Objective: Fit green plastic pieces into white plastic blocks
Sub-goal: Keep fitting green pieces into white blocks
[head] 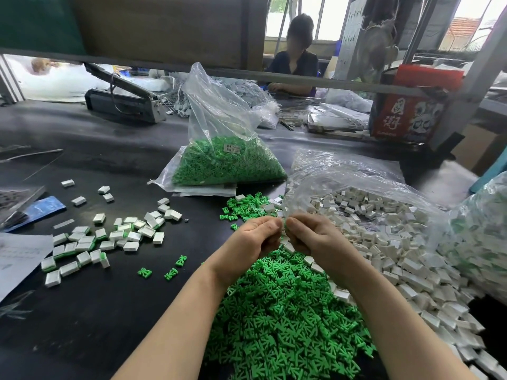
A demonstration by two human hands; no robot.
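Matt black table surface (115, 311) | bright green plastic pieces (285, 319), smooth, slightly glossy | white plastic blocks (406, 259), smooth, satin | clear, crinkled, shiny plastic bag (219, 105) | grey metal frame bar (301, 79) | red printed cardboard box (406, 111) | white paper sheet (16, 259)

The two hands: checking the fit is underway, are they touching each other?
Touching: the head view shows the left hand and right hand meeting at the fingertips.

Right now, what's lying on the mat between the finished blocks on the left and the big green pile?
In the head view, three loose green pieces lie between the finished blocks and the green pile; otherwise it's bare black mat.
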